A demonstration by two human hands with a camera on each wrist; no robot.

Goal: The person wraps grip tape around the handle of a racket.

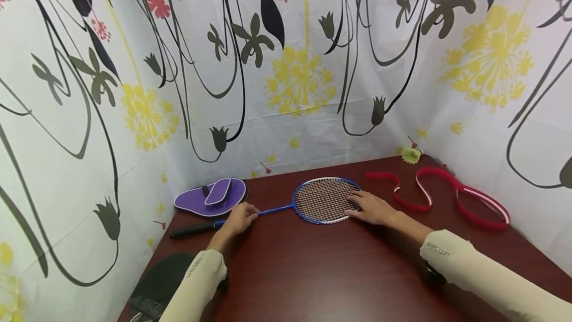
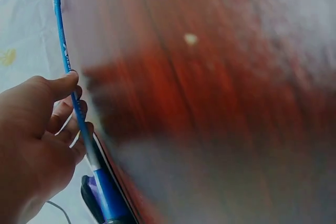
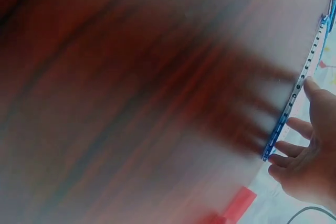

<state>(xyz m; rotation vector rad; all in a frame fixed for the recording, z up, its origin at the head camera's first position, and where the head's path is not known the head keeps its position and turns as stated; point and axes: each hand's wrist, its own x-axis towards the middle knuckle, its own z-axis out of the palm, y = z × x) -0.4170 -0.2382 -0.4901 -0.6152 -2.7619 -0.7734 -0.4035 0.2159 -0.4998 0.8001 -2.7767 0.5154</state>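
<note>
A blue and white badminton racket (image 1: pixel 327 201) lies across the dark red table, its strung head to the right and black handle to the left. My left hand (image 1: pixel 240 218) pinches the thin blue shaft (image 2: pixel 64 51) between thumb and fingers, just above the handle. At the far end of the head, my right hand (image 1: pixel 372 207) rests with its fingers spread. Those fingertips are right at the frame's edge (image 3: pixel 294 97) in the right wrist view, and they are not curled round it.
Behind the handle lies a purple paddle case (image 1: pixel 187 199). A black paddle (image 1: pixel 163 282) is at the near left, partly behind my left sleeve. A red strap (image 1: pixel 440 172) curls along the right, and a yellow shuttlecock (image 1: pixel 410 155) sits in the back corner. Patterned curtains (image 1: pixel 295 138) enclose the table (image 1: pixel 313 272).
</note>
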